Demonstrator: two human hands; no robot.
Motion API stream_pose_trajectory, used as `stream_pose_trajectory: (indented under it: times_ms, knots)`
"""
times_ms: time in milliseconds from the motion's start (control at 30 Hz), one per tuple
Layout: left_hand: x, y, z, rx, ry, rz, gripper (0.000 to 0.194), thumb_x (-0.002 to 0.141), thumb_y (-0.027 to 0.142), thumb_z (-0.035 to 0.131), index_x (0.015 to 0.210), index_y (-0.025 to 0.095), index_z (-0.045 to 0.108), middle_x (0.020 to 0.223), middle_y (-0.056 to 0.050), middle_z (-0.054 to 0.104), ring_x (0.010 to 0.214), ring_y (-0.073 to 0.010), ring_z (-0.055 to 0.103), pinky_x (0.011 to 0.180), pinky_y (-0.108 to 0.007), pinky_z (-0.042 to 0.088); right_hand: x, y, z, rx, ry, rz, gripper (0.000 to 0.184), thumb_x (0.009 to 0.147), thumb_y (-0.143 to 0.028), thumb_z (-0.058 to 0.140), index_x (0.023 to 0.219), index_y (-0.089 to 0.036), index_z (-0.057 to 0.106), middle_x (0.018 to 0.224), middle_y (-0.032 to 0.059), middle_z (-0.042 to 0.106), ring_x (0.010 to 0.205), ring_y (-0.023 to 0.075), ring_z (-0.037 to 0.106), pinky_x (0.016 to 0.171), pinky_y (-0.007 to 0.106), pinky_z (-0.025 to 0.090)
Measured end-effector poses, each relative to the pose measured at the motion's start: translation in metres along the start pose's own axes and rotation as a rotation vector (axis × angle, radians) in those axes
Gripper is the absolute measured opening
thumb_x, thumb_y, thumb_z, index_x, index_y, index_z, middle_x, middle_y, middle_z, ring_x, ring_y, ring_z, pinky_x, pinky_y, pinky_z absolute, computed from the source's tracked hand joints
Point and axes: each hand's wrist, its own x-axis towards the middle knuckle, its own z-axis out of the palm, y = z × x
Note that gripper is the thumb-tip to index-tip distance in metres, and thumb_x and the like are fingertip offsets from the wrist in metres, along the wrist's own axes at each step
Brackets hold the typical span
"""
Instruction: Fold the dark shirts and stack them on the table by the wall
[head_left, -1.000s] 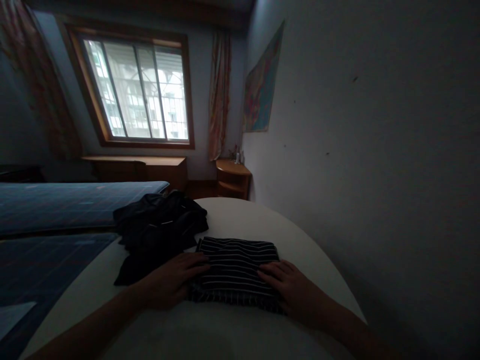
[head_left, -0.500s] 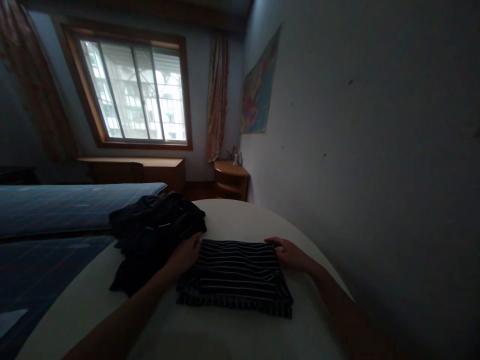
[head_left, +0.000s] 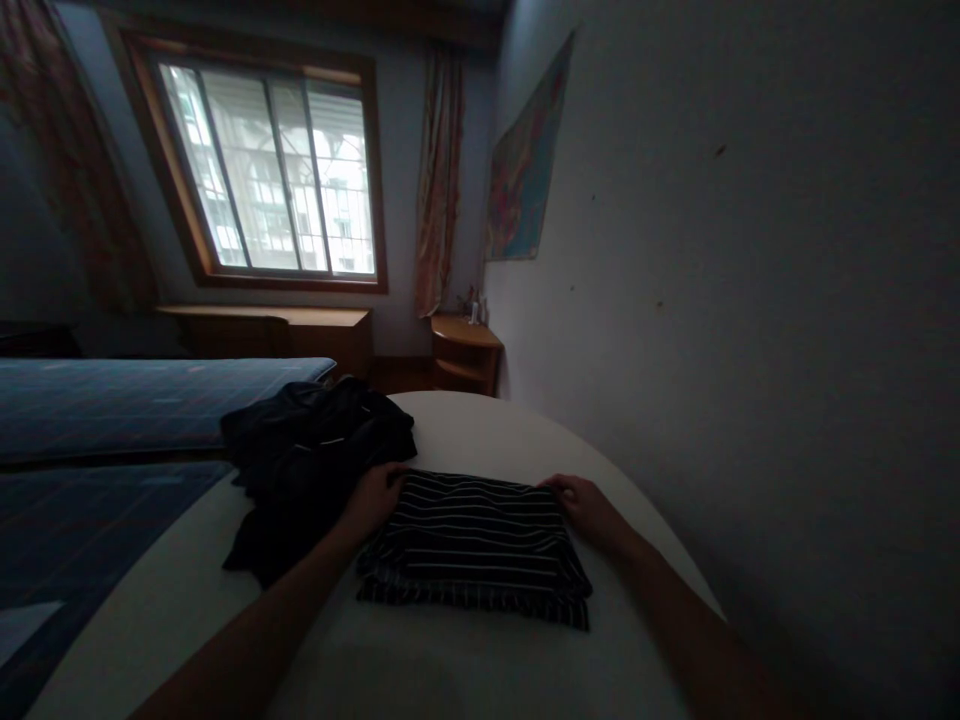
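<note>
A black garment with thin white stripes (head_left: 480, 530) lies folded into a rough rectangle in front of me, its layered near edge uneven. At its far left corner my left hand (head_left: 377, 498) has its fingers closed on the cloth. My right hand (head_left: 589, 508) pinches the far right corner, thumb and fingers drawn together. Just beyond my left forearm, a crumpled heap of dark clothing (head_left: 315, 450) touches or nearly touches that hand. The cloth under my fingertips is partly hidden in the dim light.
Everything rests on a round white table (head_left: 495, 425). A bed with a blue checked mattress (head_left: 150, 400) adjoins it on the left. The wall (head_left: 750, 350) rises close on the right. A corner shelf (head_left: 465, 335) and a desk (head_left: 315, 318) stand beyond, below the window (head_left: 277, 180).
The view has tilted down slightly. My right hand has shifted a little to the right with its corner of the striped garment, whose far edge now slants more. My left hand stays at its corner.
</note>
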Motion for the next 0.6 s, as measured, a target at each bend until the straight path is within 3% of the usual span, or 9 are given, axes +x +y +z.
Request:
stream_pose_trajectory:
  times_ms: [67,133,200,267,333,433,500,600]
  knots:
    - [-0.002,0.009,-0.002,0.008,0.049,0.039,0.036,0.088,0.032,0.046,0.107,0.014,0.071,0.113,-0.010,0.072,0.109,-0.0253,0.066,0.103,-0.040,0.047,0.000,-0.003,-0.001,-0.100,0.071,0.024,0.036,0.089,-0.032,0.043,0.104,-0.017,0.072,0.104,0.0108,0.073,0.098,0.0252,0.067,0.091,0.042,0.051]
    - [-0.007,0.021,-0.004,0.031,0.072,0.162,0.042,0.093,0.037,0.042,0.118,0.014,0.066,0.128,-0.011,0.065,0.121,-0.0238,0.059,0.110,-0.039,0.040,-0.002,-0.011,0.000,-0.182,0.187,0.012,0.040,0.090,-0.029,0.039,0.111,-0.017,0.070,0.111,0.0112,0.071,0.104,0.0249,0.065,0.096,0.044,0.048]
    - [-0.015,0.030,-0.002,0.101,-0.003,0.305,0.048,0.097,0.042,0.037,0.130,0.016,0.060,0.142,-0.010,0.055,0.132,-0.0225,0.050,0.116,-0.039,0.033,-0.006,-0.025,0.003,-0.223,0.260,-0.055,0.043,0.094,-0.031,0.034,0.121,-0.018,0.065,0.122,0.0113,0.067,0.114,0.0241,0.060,0.104,0.046,0.043]
    - [-0.025,0.031,0.002,0.225,-0.146,0.353,0.052,0.099,0.045,0.034,0.139,0.018,0.052,0.151,-0.010,0.046,0.139,-0.0234,0.041,0.118,-0.043,0.028,-0.011,-0.038,0.009,-0.254,0.197,-0.149,0.046,0.099,-0.039,0.034,0.133,-0.019,0.058,0.135,0.0109,0.060,0.126,0.0236,0.053,0.110,0.047,0.037]
    - [-0.033,0.024,0.009,0.367,-0.254,0.315,0.057,0.099,0.050,0.034,0.145,0.018,0.045,0.156,-0.012,0.036,0.145,-0.0270,0.032,0.118,-0.047,0.025,-0.017,-0.048,0.017,-0.316,0.037,-0.197,0.052,0.099,-0.049,0.038,0.142,-0.022,0.049,0.147,0.0106,0.049,0.136,0.0242,0.043,0.115,0.049,0.031]
    - [-0.042,0.008,0.015,0.500,-0.323,0.245,0.063,0.099,0.053,0.034,0.150,0.016,0.038,0.160,-0.016,0.024,0.148,-0.0311,0.022,0.117,-0.051,0.024,-0.023,-0.053,0.024,-0.418,-0.186,-0.167,0.066,0.095,-0.060,0.045,0.148,-0.022,0.041,0.155,0.0116,0.037,0.142,0.0272,0.034,0.117,0.053,0.026]
    - [-0.047,0.002,0.014,0.549,-0.331,0.236,0.063,0.099,0.051,0.033,0.151,0.016,0.036,0.161,-0.016,0.021,0.148,-0.0324,0.021,0.116,-0.053,0.025,-0.025,-0.053,0.022,-0.456,-0.234,-0.138,0.068,0.092,-0.064,0.048,0.145,-0.022,0.046,0.154,0.0126,0.040,0.141,0.0291,0.037,0.117,0.056,0.025]
    - [-0.054,0.013,0.008,0.601,-0.283,0.263,0.059,0.099,0.048,0.036,0.149,0.015,0.040,0.159,-0.017,0.026,0.147,-0.0346,0.023,0.115,-0.057,0.024,-0.027,-0.058,0.014,-0.504,-0.166,-0.122,0.058,0.092,-0.063,0.048,0.129,-0.020,0.062,0.143,0.0131,0.054,0.136,0.0305,0.044,0.117,0.060,0.019]
